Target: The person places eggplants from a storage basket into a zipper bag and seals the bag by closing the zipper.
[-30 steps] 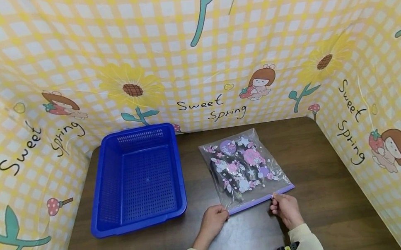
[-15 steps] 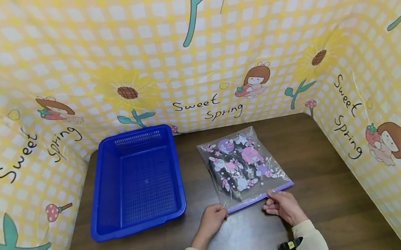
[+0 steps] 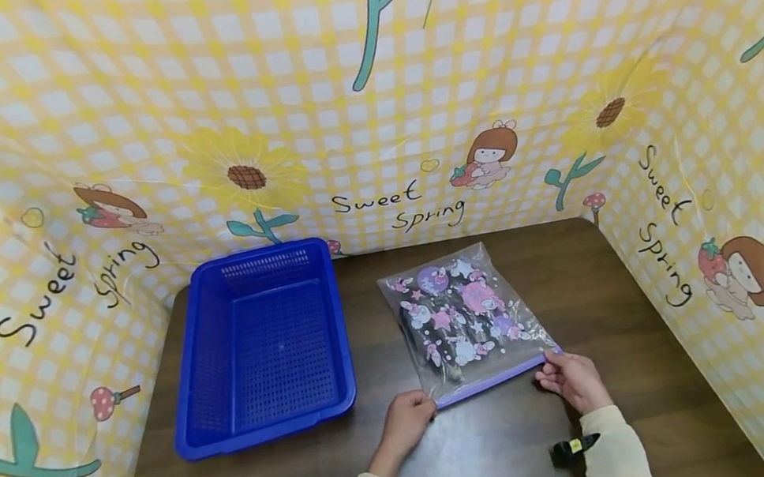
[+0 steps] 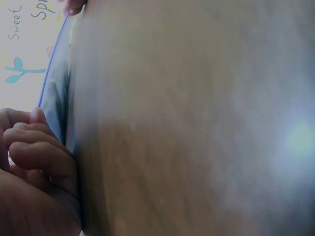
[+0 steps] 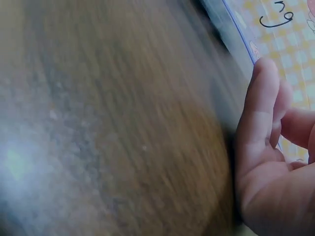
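Observation:
A clear zip bag point(image 3: 460, 320) printed with pink, purple and white cartoon figures lies on the table, its purple zip edge toward me. Something dark shows inside it through the plastic. My left hand point(image 3: 406, 424) pinches the near left corner at the end of the purple strip; in the left wrist view its fingers point(image 4: 42, 152) are curled. At the strip's other end, my right hand point(image 3: 577, 380) pinches the near right corner between thumb and fingers. The right wrist view has the purple edge running up to the right hand's fingertips point(image 5: 266, 73).
To the left of the bag stands a blue plastic basket point(image 3: 281, 346) with perforated walls and floor. Yellow checked cloth point(image 3: 381, 111) with printed flowers surrounds the brown wooden table point(image 3: 621, 320) at the back and both sides.
My right hand has slid along the purple strip to the right, from partway along it to the right corner. The left hand keeps its grip on the left corner.

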### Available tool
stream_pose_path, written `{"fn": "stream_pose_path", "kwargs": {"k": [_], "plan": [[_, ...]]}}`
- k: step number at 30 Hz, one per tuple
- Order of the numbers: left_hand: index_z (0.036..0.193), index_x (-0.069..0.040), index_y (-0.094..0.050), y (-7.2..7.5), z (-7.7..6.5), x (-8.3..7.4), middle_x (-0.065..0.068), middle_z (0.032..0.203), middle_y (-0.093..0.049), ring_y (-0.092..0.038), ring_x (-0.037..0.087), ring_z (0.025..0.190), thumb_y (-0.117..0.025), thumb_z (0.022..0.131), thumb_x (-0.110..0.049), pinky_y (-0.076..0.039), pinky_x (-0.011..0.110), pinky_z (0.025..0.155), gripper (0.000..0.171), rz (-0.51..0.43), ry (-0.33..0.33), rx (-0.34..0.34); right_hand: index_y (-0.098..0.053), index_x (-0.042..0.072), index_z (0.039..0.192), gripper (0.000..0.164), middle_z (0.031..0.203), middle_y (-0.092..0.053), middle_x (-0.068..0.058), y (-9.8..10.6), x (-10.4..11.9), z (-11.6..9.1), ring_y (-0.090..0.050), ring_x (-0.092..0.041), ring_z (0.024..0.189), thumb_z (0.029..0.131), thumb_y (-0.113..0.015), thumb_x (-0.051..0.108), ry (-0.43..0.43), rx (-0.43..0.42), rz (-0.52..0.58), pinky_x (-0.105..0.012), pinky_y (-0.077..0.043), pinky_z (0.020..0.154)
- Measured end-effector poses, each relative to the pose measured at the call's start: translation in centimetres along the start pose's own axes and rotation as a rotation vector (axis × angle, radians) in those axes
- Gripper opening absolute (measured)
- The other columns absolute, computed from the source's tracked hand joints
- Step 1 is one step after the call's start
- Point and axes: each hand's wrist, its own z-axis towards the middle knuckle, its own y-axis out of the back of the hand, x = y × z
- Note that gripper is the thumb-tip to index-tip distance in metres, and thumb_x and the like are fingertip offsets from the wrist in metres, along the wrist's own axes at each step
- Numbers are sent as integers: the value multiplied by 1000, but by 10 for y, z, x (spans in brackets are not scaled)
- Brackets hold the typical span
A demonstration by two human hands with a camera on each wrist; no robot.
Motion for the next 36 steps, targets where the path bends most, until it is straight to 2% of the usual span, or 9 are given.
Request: {"fn": "stream_pose_path", "kwargs": {"k": [4, 10, 15, 20, 23, 27, 31, 33, 36], "plan": [[56, -11, -54, 8, 1, 4, -10, 54, -45, -41, 8, 52, -63, 75, -10, -32, 26, 49, 20, 28, 3, -44, -61, 5, 85, 22, 65, -62, -3, -10, -3, 3, -69, -17, 61, 105, -52, 7, 4, -27, -34, -31, -59, 62], [57, -16, -52, 29, 7, 12, -7, 56, -44, -42, 12, 53, -64, 78, -14, -33, 30, 51, 25, 109, 57, -222, -58, -1, 93, 15, 66, -62, -5, -47, -8, 16, -69, -18, 61, 104, -56, 9, 37, -24, -72, -32, -59, 61], [61, -16, -59, 39, 8, 13, -5, 61, -51, -47, 14, 56, -64, 79, -12, -39, 32, 54, 19, 106, 101, -307, -54, -4, 100, 15, 73, -66, -10, -73, -9, 23, -72, -22, 67, 105, -53, 10, 60, 4, -45, -36, -60, 65], [62, -14, -55, 43, 5, 13, -5, 60, -46, -43, 15, 56, -62, 79, -8, -36, 32, 53, 20, 71, 115, -355, -50, -5, 107, 15, 84, -68, -14, -81, -12, 19, -74, -28, 80, 107, -49, 10, 76, 50, 30, -42, -59, 75], [62, -15, -50, 44, 3, 12, -5, 59, -42, -40, 15, 54, -62, 81, -9, -33, 31, 52, 23, 81, 131, -344, -51, -7, 114, 20, 87, -70, -15, -74, -15, 10, -74, -29, 81, 106, -49, 11, 51, 44, -3, -43, -59, 74], [63, -15, -49, 49, 0, 10, -3, 60, -43, -41, 16, 54, -61, 84, -13, -34, 33, 52, 25, 160, 136, -281, -53, -10, 119, 30, 90, -71, -17, -60, -17, -8, -74, -28, 79, 105, -52, 16, 13, 15, -133, -41, -59, 72], [66, -15, -51, 54, -6, 7, -2, 61, -45, -43, 17, 55, -58, 89, -16, -37, 35, 52, 25, 310, 96, -198, -55, -11, 113, 30, 85, -71, -18, -54, -16, -21, -72, -28, 72, 104, -55, 18, 38, -29, -279, -40, -60, 65], [66, -16, -49, 58, -12, 5, -2, 61, -43, -41, 17, 55, -58, 92, -18, -37, 35, 51, 27, 396, 64, -162, -57, -9, 107, 28, 80, -69, -16, -53, -12, -27, -71, -27, 69, 102, -55, 18, 136, -87, -460, -38, -59, 63], [67, -16, -47, 66, -23, -8, -4, 60, -39, -38, 16, 54, -59, 95, -20, -34, 35, 49, 30, 496, 2, -105, -59, -7, 108, 27, 87, -69, -20, -59, -4, -37, -69, -35, 78, 99, -58, 19, 372, -210, -819, -46, -55, 73]]}}
